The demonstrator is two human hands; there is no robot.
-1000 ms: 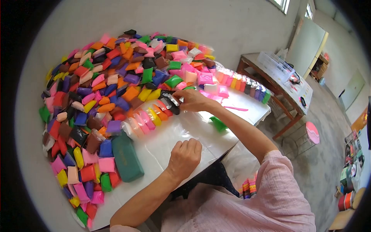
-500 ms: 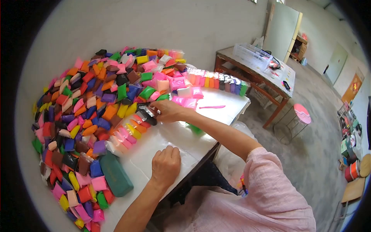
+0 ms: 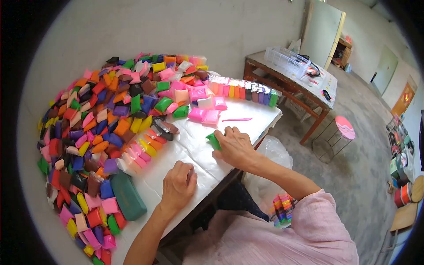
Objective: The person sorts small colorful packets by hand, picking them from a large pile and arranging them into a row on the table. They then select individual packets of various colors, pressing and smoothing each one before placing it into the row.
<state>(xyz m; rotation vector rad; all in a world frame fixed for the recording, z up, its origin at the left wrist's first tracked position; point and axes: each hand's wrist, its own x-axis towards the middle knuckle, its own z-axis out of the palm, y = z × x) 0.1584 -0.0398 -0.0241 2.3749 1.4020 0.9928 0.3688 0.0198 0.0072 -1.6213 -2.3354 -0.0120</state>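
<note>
One large table (image 3: 265,115) under a white plastic sheet (image 3: 174,152) fills the near side of the room. A single broad heap (image 3: 99,126) of wrapped packets covers its far left part, too many to count, in pink, red, orange, yellow, green, blue, purple, brown and black. Against the wall behind stands one smaller wooden table (image 3: 260,64), bearing one clear plastic basket (image 3: 282,62). One round stool (image 3: 345,128) with a pink top is near it on the floor, and one clear plastic bag (image 3: 273,154) is beside the large table's edge.

Two lines of packets lie on the large table: a far row (image 3: 243,90) with ten or so, and a near row (image 3: 143,151), fanned beside the heap. One dark green case (image 3: 128,195) sits by the heap's near edge.

Two bare hands are over the sheet. The left hand (image 3: 179,185) is loosely closed, fingers curled in, nothing visible in it. The right hand (image 3: 234,148) has thumb and fingers drawn narrow around one green packet (image 3: 213,141), near the table's right edge; I can't tell whether it is lifted. Beyond it, two pink packets (image 3: 204,116) lie touching, with one thin pink tool (image 3: 236,119) just beside them.
</note>
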